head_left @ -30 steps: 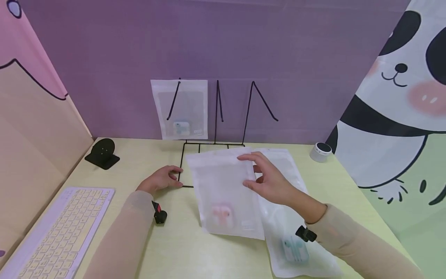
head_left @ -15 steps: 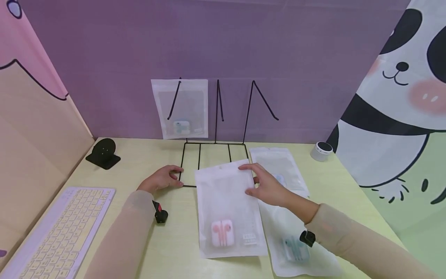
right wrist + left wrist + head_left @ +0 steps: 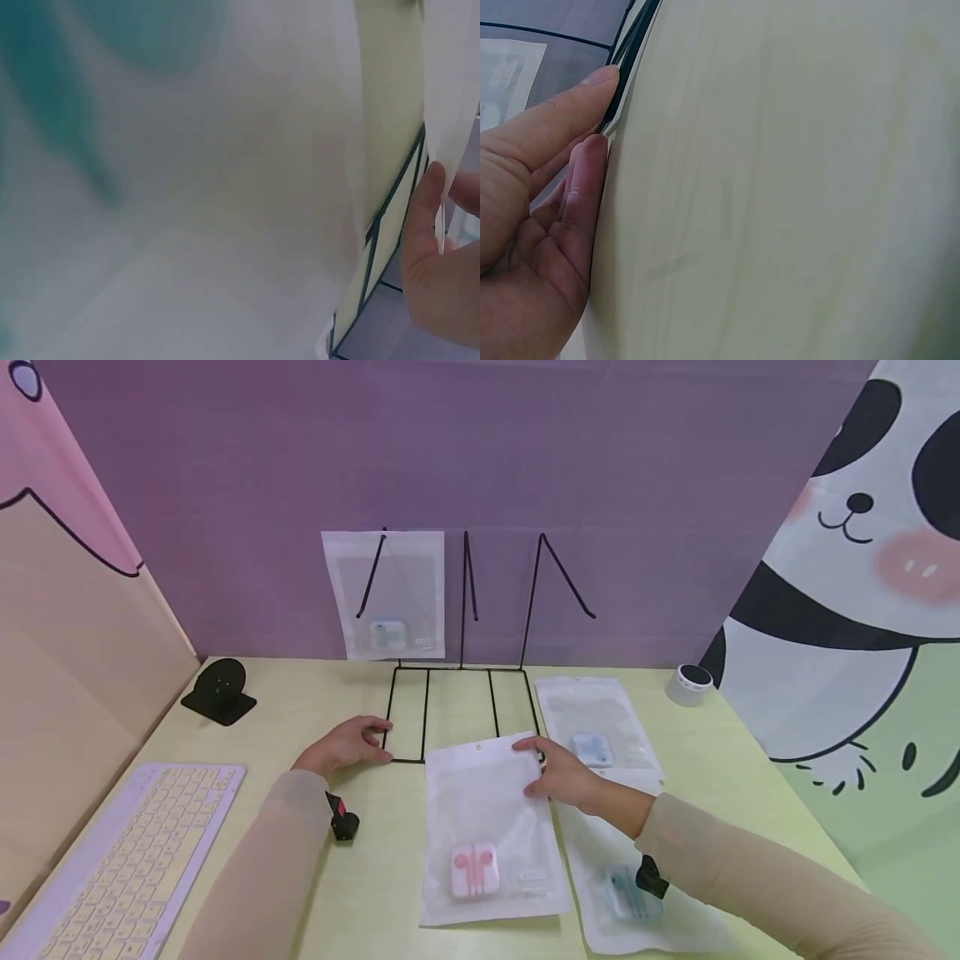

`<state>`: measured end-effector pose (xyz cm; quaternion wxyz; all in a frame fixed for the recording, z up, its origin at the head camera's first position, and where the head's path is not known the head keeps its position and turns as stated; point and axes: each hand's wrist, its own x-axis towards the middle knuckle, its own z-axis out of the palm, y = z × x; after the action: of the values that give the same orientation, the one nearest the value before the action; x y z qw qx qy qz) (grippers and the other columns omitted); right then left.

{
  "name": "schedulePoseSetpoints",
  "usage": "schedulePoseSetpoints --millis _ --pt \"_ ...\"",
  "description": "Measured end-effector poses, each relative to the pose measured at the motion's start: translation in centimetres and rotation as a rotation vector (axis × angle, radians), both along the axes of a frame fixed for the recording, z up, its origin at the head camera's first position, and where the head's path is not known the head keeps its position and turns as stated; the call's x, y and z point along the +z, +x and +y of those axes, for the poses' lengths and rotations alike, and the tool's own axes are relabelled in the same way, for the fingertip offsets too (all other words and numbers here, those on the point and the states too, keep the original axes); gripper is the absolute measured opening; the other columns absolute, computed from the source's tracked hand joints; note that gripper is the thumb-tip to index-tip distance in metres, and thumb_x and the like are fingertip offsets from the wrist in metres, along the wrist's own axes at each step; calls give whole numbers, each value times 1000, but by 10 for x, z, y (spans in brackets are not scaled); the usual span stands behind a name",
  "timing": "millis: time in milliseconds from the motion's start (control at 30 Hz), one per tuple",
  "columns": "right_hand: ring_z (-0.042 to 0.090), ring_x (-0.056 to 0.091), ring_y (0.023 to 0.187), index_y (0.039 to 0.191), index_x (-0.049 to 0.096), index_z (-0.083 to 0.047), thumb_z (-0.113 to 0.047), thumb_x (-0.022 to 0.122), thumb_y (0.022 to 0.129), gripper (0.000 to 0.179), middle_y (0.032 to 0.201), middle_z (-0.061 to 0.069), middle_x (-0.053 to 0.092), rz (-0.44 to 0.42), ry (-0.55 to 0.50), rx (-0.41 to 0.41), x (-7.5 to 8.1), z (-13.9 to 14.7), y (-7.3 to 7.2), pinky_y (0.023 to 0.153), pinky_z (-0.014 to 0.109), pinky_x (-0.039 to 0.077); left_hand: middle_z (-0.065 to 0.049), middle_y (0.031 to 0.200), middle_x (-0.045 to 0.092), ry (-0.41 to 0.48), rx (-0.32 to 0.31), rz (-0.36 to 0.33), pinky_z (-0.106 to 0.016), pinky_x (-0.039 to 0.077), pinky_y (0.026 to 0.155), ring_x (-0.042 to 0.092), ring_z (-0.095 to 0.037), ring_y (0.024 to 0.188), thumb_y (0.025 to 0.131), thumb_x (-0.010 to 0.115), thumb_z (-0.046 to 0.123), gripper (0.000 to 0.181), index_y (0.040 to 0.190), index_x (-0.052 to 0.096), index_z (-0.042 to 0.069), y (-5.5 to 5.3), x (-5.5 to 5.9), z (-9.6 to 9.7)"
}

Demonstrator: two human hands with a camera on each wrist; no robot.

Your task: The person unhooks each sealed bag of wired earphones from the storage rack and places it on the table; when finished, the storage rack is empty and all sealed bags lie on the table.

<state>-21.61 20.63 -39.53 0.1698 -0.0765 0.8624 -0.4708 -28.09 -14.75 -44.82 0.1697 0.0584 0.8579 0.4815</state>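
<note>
With thumb and fingertips my right hand (image 3: 564, 777) pinches the upper right edge of a white zip bag (image 3: 498, 810), which has a small hole near its top. Pink earphones (image 3: 475, 870) in a case show through its front. My left hand (image 3: 345, 747) holds the front left corner of a black wire display rack (image 3: 425, 714); its thumb (image 3: 600, 75) lies against the bar in the left wrist view. On the rack's left hook (image 3: 372, 577) hangs another white bag (image 3: 397, 589) with a pale case inside. The middle hook (image 3: 470, 581) and right hook (image 3: 566, 572) carry nothing.
Two more white bags lie at the right: one with a light blue case (image 3: 592, 749) farther back, one with teal earphones (image 3: 633, 896) in front. A lilac keyboard (image 3: 142, 860), a black stand (image 3: 221, 692) and a small white jar (image 3: 688, 685) sit around the table.
My right hand has lowered the bag with pink earphones toward the table's front, uncovering more of the rack base and the light blue case. My left hand stays put.
</note>
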Motion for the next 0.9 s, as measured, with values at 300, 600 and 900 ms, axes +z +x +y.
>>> schedulePoseSetpoints --millis 300,600,900 --pt "20 41 57 129 55 -8 15 71 77 59 129 19 40 -150 64 -6 -6 -7 -4 56 32 44 -15 131 49 2 -1 9 -44 37 96 50 -28 109 83 79 10 59 137 54 6 1 2 0" --pt "20 44 57 130 54 -7 17 72 74 63 101 15 49 -219 132 38 -4 -10 -3 53 32 46 -15 133 49 7 -3 18 -43 38 96 50 -29 111 83 79 9 59 136 54 5 3 0 1" --pt "25 60 77 131 52 -3 5 70 83 52 103 18 56 -266 241 59 18 -7 -8 63 40 55 -15 131 50 18 -1 21 -43 38 95 50 -28 109 82 80 10 59 136 54 5 2 -2 0"
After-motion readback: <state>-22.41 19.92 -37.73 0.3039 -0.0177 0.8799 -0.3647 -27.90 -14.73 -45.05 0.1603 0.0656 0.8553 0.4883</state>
